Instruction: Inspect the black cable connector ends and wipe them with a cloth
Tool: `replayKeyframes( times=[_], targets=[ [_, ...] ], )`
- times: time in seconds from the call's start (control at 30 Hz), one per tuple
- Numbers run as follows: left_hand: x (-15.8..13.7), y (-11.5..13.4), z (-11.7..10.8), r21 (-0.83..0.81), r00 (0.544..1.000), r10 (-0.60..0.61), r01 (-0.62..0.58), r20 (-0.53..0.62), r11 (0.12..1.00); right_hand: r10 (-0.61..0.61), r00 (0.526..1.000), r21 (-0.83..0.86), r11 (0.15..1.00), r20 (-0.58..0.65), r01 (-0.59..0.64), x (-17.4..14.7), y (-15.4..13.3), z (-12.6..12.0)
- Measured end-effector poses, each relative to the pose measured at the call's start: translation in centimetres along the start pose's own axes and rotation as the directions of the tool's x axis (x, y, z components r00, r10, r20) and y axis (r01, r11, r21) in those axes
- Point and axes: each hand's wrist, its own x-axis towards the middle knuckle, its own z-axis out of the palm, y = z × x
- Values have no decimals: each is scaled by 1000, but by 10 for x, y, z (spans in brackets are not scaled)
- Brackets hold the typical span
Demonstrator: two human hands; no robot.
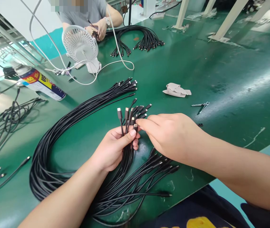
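Observation:
My left hand (122, 144) is closed around several black USB cables, gripping them just below their connectors. The connector ends (126, 114) fan upward above my thumb, with bare metal tips. My right hand (168, 131) reaches in from the right, its thumb and fingers pinched at one USB connector (135, 127) beside the left thumb; the fingertips are partly hidden. From the held ends, the black cable bundle (40, 158) curves round to the left and back, its far ends (127, 83) lying on the table. More loose cable ends (160, 161) lie under my right wrist.
A white fan (80, 44) with a trailing white cord and a spray can (44, 83) stand at the back left. Tangled cables (13, 110) lie left. Crumpled paper (176, 90) and a small metal tool (201, 106) lie right. Across the green table, another person's hands (99, 30) handle cables.

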Motion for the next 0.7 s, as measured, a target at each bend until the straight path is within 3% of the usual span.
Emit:
replayKeyframes(
  times=[0.13,0.27,0.43,0.53,0.7],
  targets=[
    [0,2,-1,-34,1000,6,-7,-27,999,24,1000,36,999,-3,-24,-1,1,0],
    [-1,3,0,-50,999,8,-10,-37,999,103,995,180,978,3,-101,0,2,1],
    [-1,4,0,-62,999,-6,4,-39,998,176,979,312,929,99,-198,4,5,-2],
    [-2,5,1,-89,999,-2,-2,-44,996,155,983,358,917,95,-179,7,7,-4],
    [-1,6,1,-165,1000,-14,9,-25,986,83,996,364,929,-25,-68,8,11,0]
  ],
)
